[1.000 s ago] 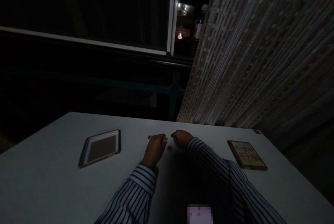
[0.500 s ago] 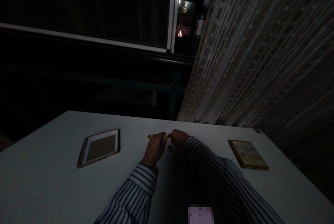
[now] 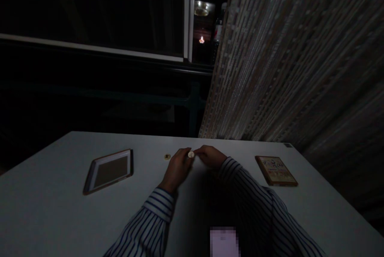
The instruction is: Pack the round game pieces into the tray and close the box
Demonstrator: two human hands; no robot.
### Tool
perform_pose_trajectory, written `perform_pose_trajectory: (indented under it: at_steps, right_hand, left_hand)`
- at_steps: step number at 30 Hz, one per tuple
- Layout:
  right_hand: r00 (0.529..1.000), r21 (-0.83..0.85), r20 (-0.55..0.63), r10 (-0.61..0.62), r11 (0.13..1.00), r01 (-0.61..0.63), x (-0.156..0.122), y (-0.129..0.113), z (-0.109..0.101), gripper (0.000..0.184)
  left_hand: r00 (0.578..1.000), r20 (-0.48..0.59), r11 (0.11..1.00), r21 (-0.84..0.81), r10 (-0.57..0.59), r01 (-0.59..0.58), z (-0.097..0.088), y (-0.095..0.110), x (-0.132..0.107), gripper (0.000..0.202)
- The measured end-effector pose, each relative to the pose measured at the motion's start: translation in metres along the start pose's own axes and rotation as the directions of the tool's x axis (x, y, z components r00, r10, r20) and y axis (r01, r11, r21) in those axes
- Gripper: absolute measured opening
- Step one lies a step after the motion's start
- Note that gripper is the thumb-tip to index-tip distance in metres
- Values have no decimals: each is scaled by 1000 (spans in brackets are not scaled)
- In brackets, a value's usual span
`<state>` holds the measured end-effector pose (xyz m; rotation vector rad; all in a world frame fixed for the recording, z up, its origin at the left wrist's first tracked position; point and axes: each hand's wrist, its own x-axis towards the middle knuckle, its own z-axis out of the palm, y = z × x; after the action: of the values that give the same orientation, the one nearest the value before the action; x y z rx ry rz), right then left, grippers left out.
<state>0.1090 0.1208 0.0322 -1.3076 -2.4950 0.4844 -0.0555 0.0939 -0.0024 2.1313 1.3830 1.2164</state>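
Observation:
The scene is dim. My left hand (image 3: 178,168) and my right hand (image 3: 211,156) meet near the far middle of a white table (image 3: 54,209), both in striped sleeves. Between their fingertips sits a small pale round piece (image 3: 191,154), pinched from both sides. A second small round piece (image 3: 167,156) lies on the table just left of my left hand, apart from it.
A shallow framed tray (image 3: 108,170) with a dark inside lies to the left. A flat printed box (image 3: 276,170) lies to the right. A woven blind (image 3: 285,57) hangs behind the table's right side; a dark window is at the back.
My hands have come together on one small round piece and lifted it slightly. The view has shifted a little, so the tray and box sit further left.

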Motion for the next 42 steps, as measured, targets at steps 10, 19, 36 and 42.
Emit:
perform_pose_trajectory:
  at_steps: [10, 19, 36, 42]
  right_hand:
    - [992, 159, -125, 21, 987, -1, -40, 2, -12, 34]
    - [975, 183, -215, 63, 983, -23, -70, -2, -23, 30]
    - [950, 81, -283, 134, 990, -115, -91, 13, -31, 24]
    - [970, 73, -223, 98, 994, -84, -90, 17, -27, 25]
  left_hand:
    - [953, 194, 850, -436, -231, 295, 11, 31, 4, 25]
    - [884, 307, 571, -677, -353, 464, 22, 58, 5, 28]
    - [883, 306, 596, -654, -355, 466, 50, 65, 14, 25]
    - [889, 351, 682, -574, -295, 453, 48, 63, 14, 25]
